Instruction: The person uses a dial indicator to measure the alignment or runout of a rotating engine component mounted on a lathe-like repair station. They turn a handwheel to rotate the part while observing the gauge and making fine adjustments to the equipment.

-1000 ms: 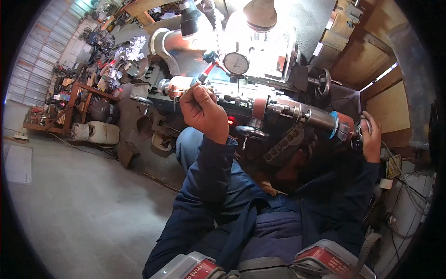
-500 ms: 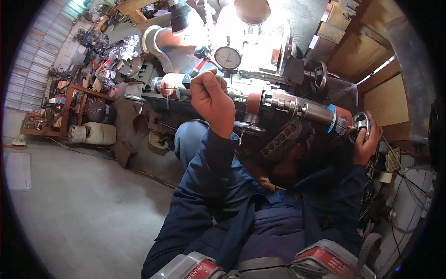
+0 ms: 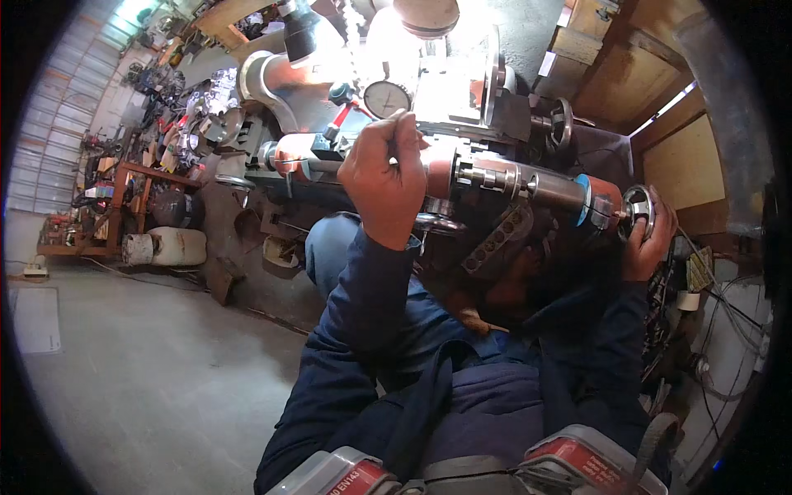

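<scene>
My left hand [image 3: 384,188] is raised in front of the machine, its thumb and fingers pressed together just below a round white dial gauge [image 3: 386,98]. Whatever lies between those fingertips, if anything, is hidden. At the right end of the machine, my right hand [image 3: 652,239] wraps round the rim of a metal handwheel [image 3: 638,213]. Left of that wheel come an orange housing with a blue band [image 3: 598,200] and a steel cylinder [image 3: 554,190]. A red-handled tool or lever [image 3: 341,115] stands beside the gauge.
A second handwheel [image 3: 561,124] sits farther back. Below the machine hangs a grey bracket with several round holes [image 3: 497,239]. A black lamp [image 3: 305,37] lights the bench brightly. A whitish gas cylinder [image 3: 177,247] lies near a cluttered rack at left; wooden panels [image 3: 685,165] stand at right.
My left hand has moved right along the machine, so its fingertips are now under the gauge. My right hand stays on the handwheel. The whole view has shifted slightly.
</scene>
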Motion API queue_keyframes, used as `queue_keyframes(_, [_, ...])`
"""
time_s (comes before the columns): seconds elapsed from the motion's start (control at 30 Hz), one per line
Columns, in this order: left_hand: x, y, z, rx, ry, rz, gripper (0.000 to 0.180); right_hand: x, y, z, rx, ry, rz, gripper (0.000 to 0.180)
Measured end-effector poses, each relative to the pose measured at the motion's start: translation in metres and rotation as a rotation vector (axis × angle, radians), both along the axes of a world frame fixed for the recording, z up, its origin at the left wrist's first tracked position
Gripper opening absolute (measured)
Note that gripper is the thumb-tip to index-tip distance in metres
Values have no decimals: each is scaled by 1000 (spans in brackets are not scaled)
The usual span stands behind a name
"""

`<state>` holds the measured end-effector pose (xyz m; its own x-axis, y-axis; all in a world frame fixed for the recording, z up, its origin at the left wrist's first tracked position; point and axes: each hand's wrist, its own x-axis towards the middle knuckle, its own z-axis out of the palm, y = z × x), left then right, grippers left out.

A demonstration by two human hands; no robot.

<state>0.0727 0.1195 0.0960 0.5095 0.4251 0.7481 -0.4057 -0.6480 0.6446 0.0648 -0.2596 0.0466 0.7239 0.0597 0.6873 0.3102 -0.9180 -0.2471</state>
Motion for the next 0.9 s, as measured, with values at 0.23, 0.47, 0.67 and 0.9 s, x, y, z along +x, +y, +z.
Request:
queue_keyframes(0.23, [3,18,1,-218,139,-442,12,0,1,-2,38,-10,9,44])
queue_keyframes(0.47, [11,34,8,-229,254,-723,16,-1,-3,1,9,7,8,45])
queue_keyframes(0.67, [4,38,0,-388,310,-728,16,-10,-25,16,714,236,378,35])
queue_keyframes(0.9, [-3,15,-1,-291,-443,-198,23,7,-63,-21,461,199,41,20])
